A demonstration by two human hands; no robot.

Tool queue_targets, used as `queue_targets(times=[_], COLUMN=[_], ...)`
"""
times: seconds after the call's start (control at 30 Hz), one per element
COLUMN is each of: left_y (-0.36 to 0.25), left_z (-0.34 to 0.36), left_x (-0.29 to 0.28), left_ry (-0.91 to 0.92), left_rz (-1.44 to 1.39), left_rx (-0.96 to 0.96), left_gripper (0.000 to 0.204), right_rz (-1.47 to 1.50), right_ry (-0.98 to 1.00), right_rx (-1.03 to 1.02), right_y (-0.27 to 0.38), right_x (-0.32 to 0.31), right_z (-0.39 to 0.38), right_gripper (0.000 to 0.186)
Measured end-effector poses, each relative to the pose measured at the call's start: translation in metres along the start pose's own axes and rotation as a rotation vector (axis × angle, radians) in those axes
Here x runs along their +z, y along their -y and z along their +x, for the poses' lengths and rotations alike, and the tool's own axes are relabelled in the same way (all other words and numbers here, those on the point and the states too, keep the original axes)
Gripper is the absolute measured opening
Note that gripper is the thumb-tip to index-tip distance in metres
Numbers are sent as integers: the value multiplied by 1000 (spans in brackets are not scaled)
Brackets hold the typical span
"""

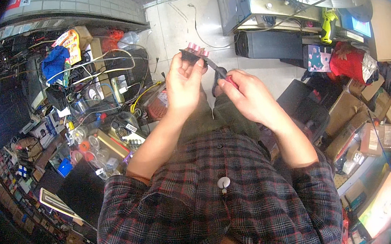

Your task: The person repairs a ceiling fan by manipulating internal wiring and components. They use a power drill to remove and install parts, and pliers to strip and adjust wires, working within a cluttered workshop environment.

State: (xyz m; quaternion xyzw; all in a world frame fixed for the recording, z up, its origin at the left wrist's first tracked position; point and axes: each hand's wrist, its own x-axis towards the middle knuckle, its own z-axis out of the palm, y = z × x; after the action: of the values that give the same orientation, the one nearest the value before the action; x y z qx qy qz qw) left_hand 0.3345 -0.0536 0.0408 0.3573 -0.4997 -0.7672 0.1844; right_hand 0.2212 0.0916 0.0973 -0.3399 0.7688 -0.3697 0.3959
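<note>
Plainly, left grip (184, 85) clasping one black part (191, 55), right grip (249, 94) clasping one red-handled blade (213, 67)

The left forearm (161, 138) and right forearm (291, 134) angle forward and inward, bare below the elbows. The left grip (185, 84) points away from the body, thumb and fingertips pinching. Beside it, slightly nearer the torso, the right grip (249, 97) is curled closed, thumb extended toward the left.
</note>
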Motion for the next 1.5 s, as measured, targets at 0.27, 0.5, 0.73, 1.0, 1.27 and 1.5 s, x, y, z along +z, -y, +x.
queue_targets(times=[0.27, 0.5, 0.73, 1.0, 1.27, 1.5], left_y=[2, 2, 4, 1, -4, -9], left_z=[-3, -4, -5, -8, -4, -8], left_x=[-3, -6, -9, -7, -15, -13], left_ry=[13, 32, 73, 54, 31, 32], left_rz=[160, 226, 266, 334, 708, 696], left_rx=[22, 69, 44, 141, 502, 549], left_gripper=[33, 34, 38, 37, 38, 37], right_rz=[21, 85, 150, 28, -190, -328], right_ry=[26, 37, 52, -23, -117, -153], right_rx=[50, 72, 124, 67, -99, -181], right_y=[2, -2, -1, -4, -3, 0], right_x=[5, 10, 9, 18, 22, 21], right_z=[5, 5, 3, 2, -2, -1], right_gripper=[35, 36, 37, 35, 26, 23])
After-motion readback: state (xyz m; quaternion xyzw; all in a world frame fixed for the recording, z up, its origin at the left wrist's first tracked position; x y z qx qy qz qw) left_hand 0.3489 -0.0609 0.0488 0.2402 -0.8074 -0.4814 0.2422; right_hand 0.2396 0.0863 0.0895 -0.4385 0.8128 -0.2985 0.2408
